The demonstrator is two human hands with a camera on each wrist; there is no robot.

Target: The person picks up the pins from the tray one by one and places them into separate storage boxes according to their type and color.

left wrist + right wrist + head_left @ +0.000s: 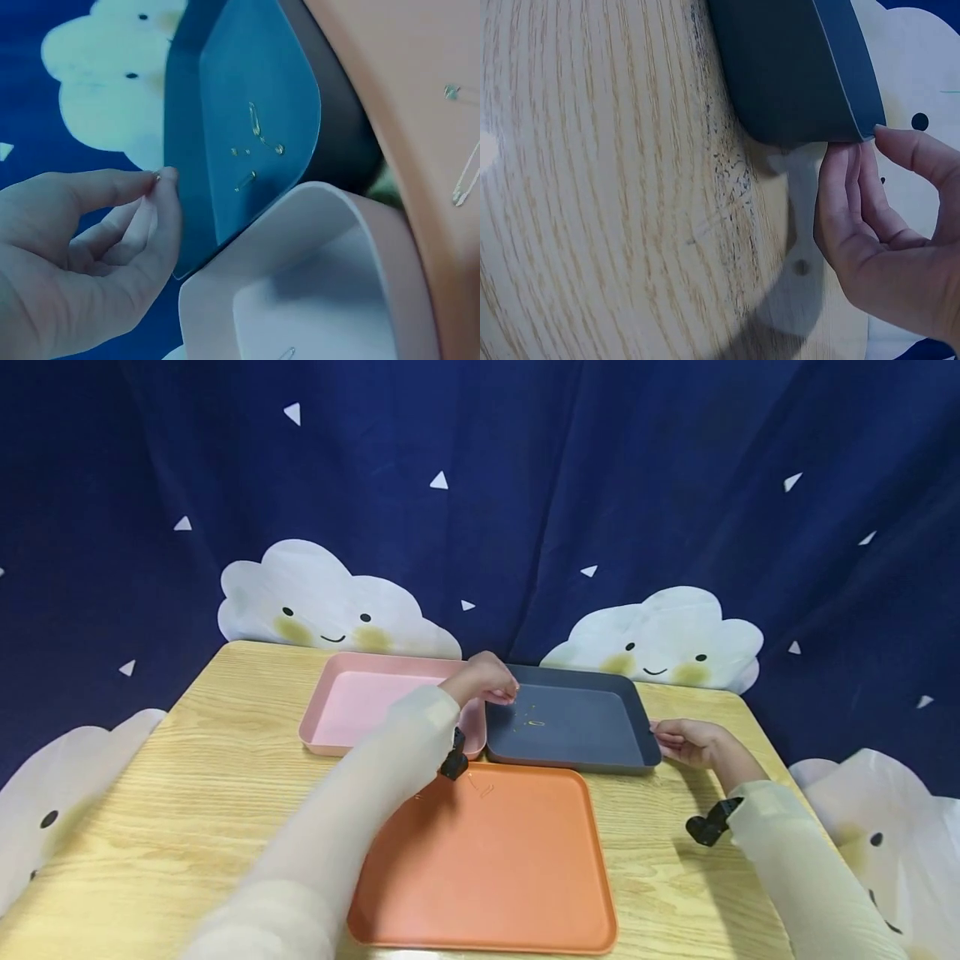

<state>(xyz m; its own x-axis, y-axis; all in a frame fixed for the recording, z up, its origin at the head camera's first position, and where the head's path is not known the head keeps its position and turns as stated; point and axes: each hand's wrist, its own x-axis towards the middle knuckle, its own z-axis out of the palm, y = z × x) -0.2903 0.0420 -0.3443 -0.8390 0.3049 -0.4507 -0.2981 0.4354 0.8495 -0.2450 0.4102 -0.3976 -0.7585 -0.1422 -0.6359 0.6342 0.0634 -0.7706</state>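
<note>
My left hand [491, 679] is over the near-left corner of a dark grey tray [645, 714]. In the left wrist view its thumb and forefinger pinch a tiny gold-coloured piece, mostly hidden by the fingertips. Inside the grey tray lie a gold safety pin [254, 120], a second small gold pin [246, 181] and several tiny gold bits [280, 149]. My right hand [690, 742] grips the grey tray's right rim, thumb on the edge and fingers beneath, as the right wrist view shows.
A pink tray [318, 710] adjoins the grey one on the left; a pin [287, 353] lies in it. Nearer me is an orange tray [487, 860] holding safety pins [465, 176]. All stand on a wooden table [187, 793] before a dark blue curtain [480, 410].
</note>
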